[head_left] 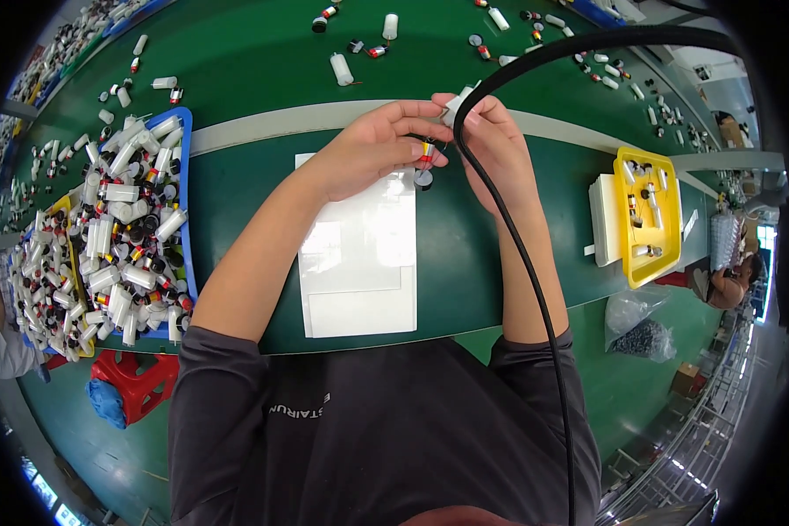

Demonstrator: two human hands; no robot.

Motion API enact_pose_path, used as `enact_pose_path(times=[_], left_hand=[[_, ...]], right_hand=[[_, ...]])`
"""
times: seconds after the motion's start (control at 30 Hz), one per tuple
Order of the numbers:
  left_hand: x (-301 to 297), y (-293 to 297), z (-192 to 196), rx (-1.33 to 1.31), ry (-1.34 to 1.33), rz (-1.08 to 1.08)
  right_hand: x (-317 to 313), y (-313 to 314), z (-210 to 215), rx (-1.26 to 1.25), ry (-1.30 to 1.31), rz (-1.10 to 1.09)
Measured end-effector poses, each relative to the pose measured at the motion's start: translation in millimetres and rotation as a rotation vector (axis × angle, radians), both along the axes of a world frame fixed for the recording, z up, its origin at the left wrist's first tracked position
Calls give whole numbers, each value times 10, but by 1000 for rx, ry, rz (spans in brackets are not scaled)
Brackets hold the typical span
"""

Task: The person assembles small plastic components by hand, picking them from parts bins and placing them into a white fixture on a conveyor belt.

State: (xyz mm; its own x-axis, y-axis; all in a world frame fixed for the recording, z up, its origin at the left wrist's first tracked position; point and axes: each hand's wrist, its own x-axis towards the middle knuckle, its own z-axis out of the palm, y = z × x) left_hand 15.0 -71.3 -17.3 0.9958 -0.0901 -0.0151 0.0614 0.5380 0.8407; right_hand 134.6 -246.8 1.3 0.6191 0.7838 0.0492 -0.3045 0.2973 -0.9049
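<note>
My left hand [373,153] is closed, its fingertips on a small cylinder [428,151] with a red and yellow band. A round grey-black cap [423,180] hangs just below that cylinder. My right hand [501,153] pinches a white piece [454,107], probably a plastic tube, and my left fingertips reach up to it. Thin wire shows between the hands. A black cable [500,197] crosses in front of my right hand and hides part of its fingers. Under my left wrist lie white sheets [359,311] in a glossy cover.
At left, a blue bin [184,175] is heaped with white tubes and banded parts. A yellow tray [671,210] with a few parts sits at right on a white box [605,219]. Beyond the pale rail [263,123], loose parts lie on the green belt [254,61]. Other people sit at both sides.
</note>
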Motion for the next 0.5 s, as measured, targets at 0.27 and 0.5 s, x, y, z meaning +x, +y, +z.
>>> enact_pose_path(times=[0.27, 0.5], left_hand=[[0, -15, 25, 49, 83, -64], [-16, 2, 51, -51, 119, -85]], right_hand=[[-218, 85, 139, -232, -371, -56], [-258, 114, 120, -121, -239, 24]])
